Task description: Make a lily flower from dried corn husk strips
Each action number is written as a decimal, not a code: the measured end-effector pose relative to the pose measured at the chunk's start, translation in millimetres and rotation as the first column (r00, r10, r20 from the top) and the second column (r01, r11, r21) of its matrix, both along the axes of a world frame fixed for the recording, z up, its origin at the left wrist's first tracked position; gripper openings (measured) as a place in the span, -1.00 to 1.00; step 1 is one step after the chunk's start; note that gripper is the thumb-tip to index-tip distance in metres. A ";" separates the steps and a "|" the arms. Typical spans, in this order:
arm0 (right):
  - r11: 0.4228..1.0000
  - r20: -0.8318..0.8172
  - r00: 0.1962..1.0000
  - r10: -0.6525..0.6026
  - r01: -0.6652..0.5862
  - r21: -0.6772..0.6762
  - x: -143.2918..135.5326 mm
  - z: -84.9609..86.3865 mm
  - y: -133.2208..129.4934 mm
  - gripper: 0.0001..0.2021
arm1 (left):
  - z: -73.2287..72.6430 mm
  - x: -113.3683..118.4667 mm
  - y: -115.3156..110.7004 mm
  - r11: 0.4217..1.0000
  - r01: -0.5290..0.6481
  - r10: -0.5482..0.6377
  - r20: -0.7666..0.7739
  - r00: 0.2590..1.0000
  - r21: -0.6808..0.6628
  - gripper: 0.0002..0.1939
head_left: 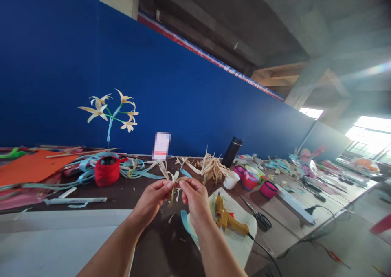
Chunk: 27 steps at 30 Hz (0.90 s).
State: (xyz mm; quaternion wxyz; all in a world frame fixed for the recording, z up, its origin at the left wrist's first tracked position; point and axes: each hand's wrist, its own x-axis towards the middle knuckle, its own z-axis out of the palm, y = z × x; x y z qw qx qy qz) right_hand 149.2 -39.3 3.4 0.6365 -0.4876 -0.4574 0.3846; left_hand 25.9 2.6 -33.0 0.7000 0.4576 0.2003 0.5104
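My petals [175, 176] = cream; glue gun [224, 221] mustard-yel.; scissors [256, 214] blk; thread spool [106, 173] red; card [30, 167] orange; cup [231, 180] wht. I see wall [198, 93] solid blue, trim [226, 67] striped red/wht. Table [161, 244] dk brn; ribbon [185, 223] lt blue.

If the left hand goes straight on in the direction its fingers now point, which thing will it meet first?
Most likely the pale flower, which the fingertips of the left hand seem to touch. Just past it is the right hand, though the depth is hard to judge.

Glue gun [232, 223] on paper [236, 201] right of the petals [175, 176], scissors [263, 220] farther right, cup [231, 181] behind.
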 end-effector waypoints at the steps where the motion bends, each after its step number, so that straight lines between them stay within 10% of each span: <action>1: 1.000 -0.007 1.000 0.008 -0.008 0.005 -0.2 -0.4 -0.1 -0.83 | -0.2 -0.1 -0.2 1.000 0.003 -0.003 0.000 1.000 0.000 -0.80; 27: 0.999 0.081 0.997 0.004 -0.001 -0.042 -0.6 6.5 -4.4 -0.81 | -0.1 0.4 0.9 0.999 -0.041 0.040 -0.018 0.999 -0.005 -0.81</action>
